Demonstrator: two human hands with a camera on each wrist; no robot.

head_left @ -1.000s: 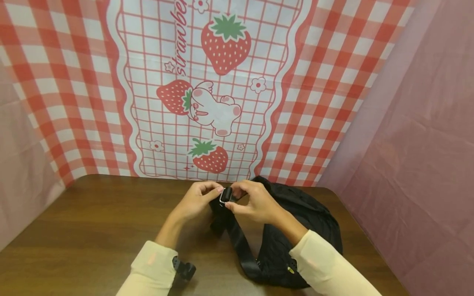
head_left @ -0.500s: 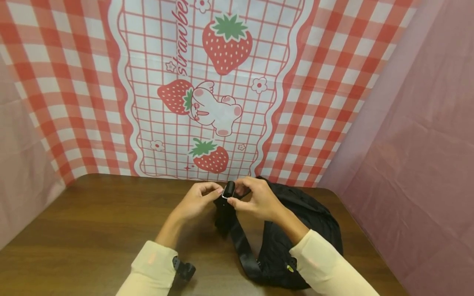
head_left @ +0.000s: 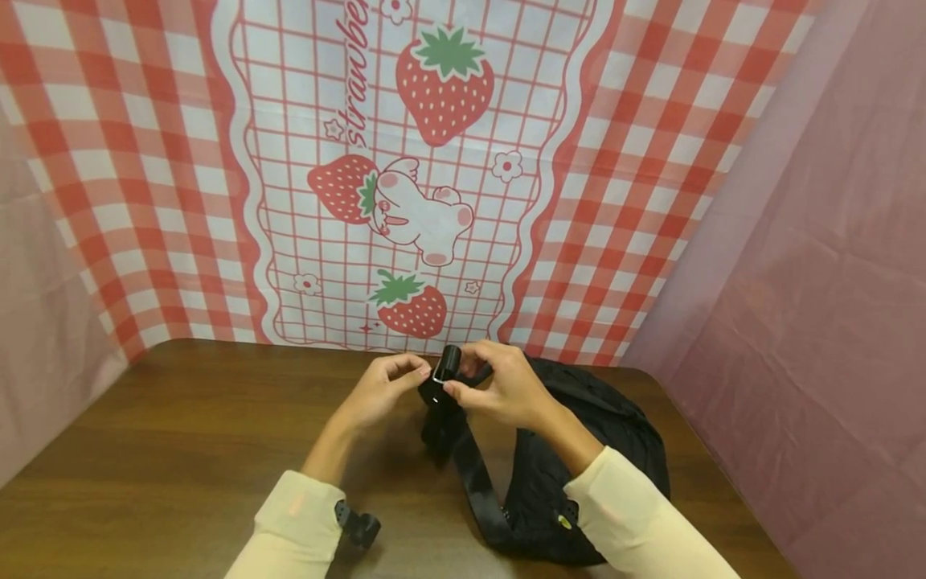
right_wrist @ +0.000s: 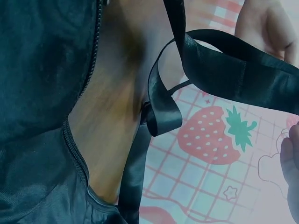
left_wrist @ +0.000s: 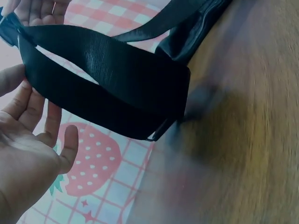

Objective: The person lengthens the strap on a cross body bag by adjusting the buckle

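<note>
A black bag (head_left: 608, 426) with a long webbing strap (head_left: 473, 482) lies on the right half of the table. My left hand (head_left: 372, 394) pinches the strap by the left side of a silver-edged strap buckle (head_left: 438, 376). From the other side, my right hand (head_left: 506, 390) pinches the buckle, thumb at its lower edge. A loop of black webbing (head_left: 450, 360) stands up through the buckle between the hands. In the left wrist view the doubled webbing (left_wrist: 103, 88) stretches away from the fingers. The right wrist view shows the strap curling (right_wrist: 163, 114) beside the zipped bag (right_wrist: 37, 93).
The brown wooden table (head_left: 181, 450) extends left of the bag. A red-checked strawberry cloth (head_left: 405, 201) hangs behind its back edge, with a pink cloth (head_left: 817, 281) on the right side. A small black camera (head_left: 358, 527) is worn at the left cuff.
The webbing loop at the buckle has risen and grown taller. My right hand has moved slightly upward, and the buckle has tilted; the left hand stays nearly in place. The bag has not moved.
</note>
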